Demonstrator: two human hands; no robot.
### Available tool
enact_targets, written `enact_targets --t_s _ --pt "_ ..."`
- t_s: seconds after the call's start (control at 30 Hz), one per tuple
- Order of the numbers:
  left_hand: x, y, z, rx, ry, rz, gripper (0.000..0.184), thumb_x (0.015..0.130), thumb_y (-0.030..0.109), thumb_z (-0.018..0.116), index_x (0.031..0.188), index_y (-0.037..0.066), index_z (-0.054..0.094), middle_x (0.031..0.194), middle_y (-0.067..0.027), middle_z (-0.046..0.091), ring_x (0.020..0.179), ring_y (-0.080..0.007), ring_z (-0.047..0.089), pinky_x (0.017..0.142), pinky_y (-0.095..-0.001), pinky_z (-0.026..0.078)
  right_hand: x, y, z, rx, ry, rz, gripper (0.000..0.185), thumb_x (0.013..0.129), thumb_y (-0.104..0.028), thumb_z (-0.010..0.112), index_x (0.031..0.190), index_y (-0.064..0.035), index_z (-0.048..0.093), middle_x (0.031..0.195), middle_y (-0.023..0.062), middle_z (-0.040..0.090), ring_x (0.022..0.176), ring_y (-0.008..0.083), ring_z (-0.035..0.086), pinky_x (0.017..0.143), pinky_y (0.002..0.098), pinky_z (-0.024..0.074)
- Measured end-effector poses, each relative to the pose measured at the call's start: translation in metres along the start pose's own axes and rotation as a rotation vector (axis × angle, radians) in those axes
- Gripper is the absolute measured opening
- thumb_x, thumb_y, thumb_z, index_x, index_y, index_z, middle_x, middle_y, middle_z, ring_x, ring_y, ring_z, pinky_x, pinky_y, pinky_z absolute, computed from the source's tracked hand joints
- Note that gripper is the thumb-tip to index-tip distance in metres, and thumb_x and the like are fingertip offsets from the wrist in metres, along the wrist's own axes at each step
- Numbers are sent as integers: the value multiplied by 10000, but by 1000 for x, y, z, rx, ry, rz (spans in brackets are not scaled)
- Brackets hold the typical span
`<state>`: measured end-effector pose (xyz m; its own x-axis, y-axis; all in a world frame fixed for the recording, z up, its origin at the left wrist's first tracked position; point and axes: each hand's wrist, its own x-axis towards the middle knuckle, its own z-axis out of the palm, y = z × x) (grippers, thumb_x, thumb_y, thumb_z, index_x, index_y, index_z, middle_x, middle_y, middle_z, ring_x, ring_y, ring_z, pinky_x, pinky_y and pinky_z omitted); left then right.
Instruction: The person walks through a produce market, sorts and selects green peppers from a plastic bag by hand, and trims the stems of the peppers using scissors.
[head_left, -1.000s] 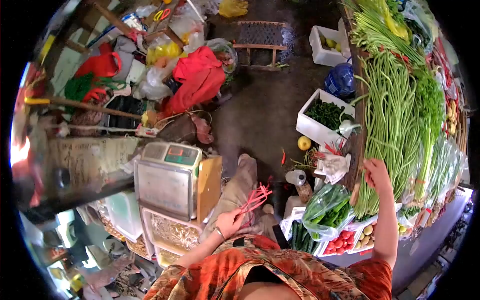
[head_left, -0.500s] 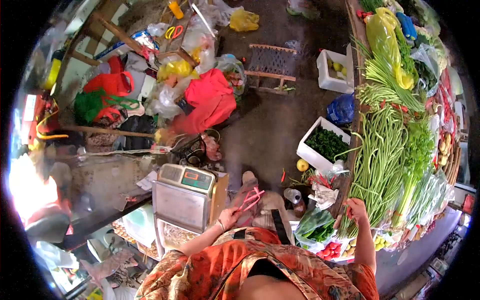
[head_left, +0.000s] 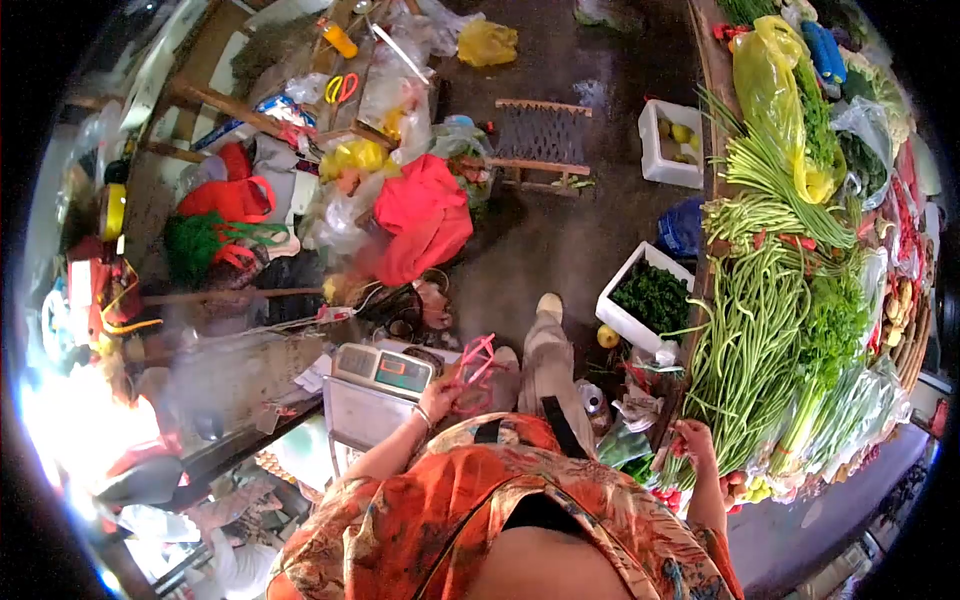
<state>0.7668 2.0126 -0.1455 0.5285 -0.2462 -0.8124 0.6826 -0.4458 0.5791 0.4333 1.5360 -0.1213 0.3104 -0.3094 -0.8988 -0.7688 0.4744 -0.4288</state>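
My left hand is closed around a bundle of thin pink looped strips, whose exact kind I cannot tell. It is beside the weighing scale with its lit display. On the other side my right hand is curled at the edge of the vegetable stall; whether anything lies in its fingers is hidden. Long green beans are heaped just beyond that hand. Red tomatoes lie below it, partly covered by my arm.
White foam boxes stand along the stall, one with dark leafy greens, another with yellowish round produce. A low stool stands on the floor ahead. A red cloth-like bag and other bags pile up at the left.
My body has moved forward, and one foot is now stretched out ahead. The scale sits lower in view, closer to my left arm. My right hand has slid back along the stall edge.
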Motion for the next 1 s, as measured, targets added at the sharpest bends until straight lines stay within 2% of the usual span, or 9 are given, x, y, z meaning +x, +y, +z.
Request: enact_targets --t_s 0.47,0.57,0.6,0.63,0.67,0.7,0.77,0.97,1.0 --pt "63 148 28 22 -63 97 112 908 112 562 944 22 617 713 -26 589 601 -111 541 537 -258 433 1 -32 20 32 11 331 256 891 -276 587 891 -26 638 723 103 675 557 168 640 470 283 512" --pt "84 180 32 126 -86 57 115 909 127 560 937 32 617 679 -44 589 594 -134 553 547 -278 449 30 -32 37 -209 -163 114 221 883 -234 589 852 -18 624 697 85 649 555 155 624 467 255 492" --pt "94 185 36 286 -37 348 120 906 136 563 936 33 615 687 -63 598 614 -151 571 564 -287 460 31 -58 55 -171 -180 152 194 881 -206 594 840 -19 621 679 81 635 545 151 613 462 251 483" --pt "103 192 39 443 12 639 125 903 145 566 935 34 613 694 -83 607 634 -169 589 580 -297 471 39 -77 78 -228 -127 -84 183 877 -189 597 865 -8 625 708 66 636 599 141 613 513 254 486" --pt "103 223 44 628 -75 326 138 903 159 552 932 38 612 783 -123 629 726 -229 623 655 -334 487 48 -96 101 -301 -52 -316 177 873 -171 599 891 3 628 738 52 636 654 130 614 564 256 489" --pt "116 231 49 637 -84 322 138 903 159 552 932 38 612 783 -123 629 726 -229 623 655 -334 487 48 -140 132 -209 -74 -231 188 876 -153 597 978 3 626 836 43 650 774 111 605 675 252 484" --pt "142 247 65 682 -122 732 121 901 202 548 956 105 595 762 -142 623 691 -335 606 607 -389 474 65 -193 180 -225 -109 -273 320 894 -208 609 1148 -14 590 1019 65 651 927 151 601 804 290 470" --pt "148 370 102 1007 -549 706 127 885 188 519 973 98 536 821 -157 625 738 -368 605 611 -462 463 87 -297 314 330 -241 -238 472 930 -271 567 1328 -41 457 1251 72 530 1173 173 465 1018 307 334" --pt "156 370 101 1053 -575 855 141 882 197 517 997 125 554 678 -169 586 588 -359 575 528 -488 418 94 -301 331 516 -248 -265 456 936 -272 555 1318 -39 469 1257 73 526 1174 172 463 1022 308 330"
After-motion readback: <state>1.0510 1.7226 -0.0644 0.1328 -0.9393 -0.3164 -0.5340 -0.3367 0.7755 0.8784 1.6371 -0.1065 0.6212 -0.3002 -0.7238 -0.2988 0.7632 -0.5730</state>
